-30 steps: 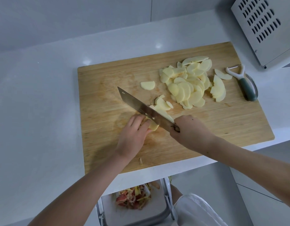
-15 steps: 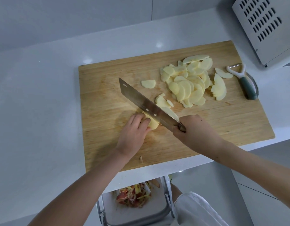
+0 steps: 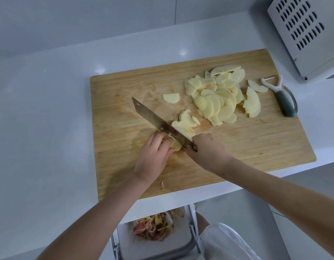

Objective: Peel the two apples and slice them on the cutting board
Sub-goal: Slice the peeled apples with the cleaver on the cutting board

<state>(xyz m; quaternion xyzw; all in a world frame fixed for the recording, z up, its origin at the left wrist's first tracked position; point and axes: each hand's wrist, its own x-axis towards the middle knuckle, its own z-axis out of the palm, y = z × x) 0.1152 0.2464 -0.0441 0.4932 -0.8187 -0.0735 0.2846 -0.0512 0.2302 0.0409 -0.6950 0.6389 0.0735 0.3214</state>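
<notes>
Peeking from under left-hand fingers (image 3: 157, 140), apple piece (image 3: 176, 146) touches knife (image 3: 158, 122)

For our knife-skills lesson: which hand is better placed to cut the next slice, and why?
Right hand: it grips the knife, blade against the apple piece that the left hand holds on the board.

1 white countertop (image 3: 49, 128); 1 white vented appliance (image 3: 303, 29) at its rear right corner; 1 grey-rimmed bin (image 3: 181, 239) below the front edge.
</notes>
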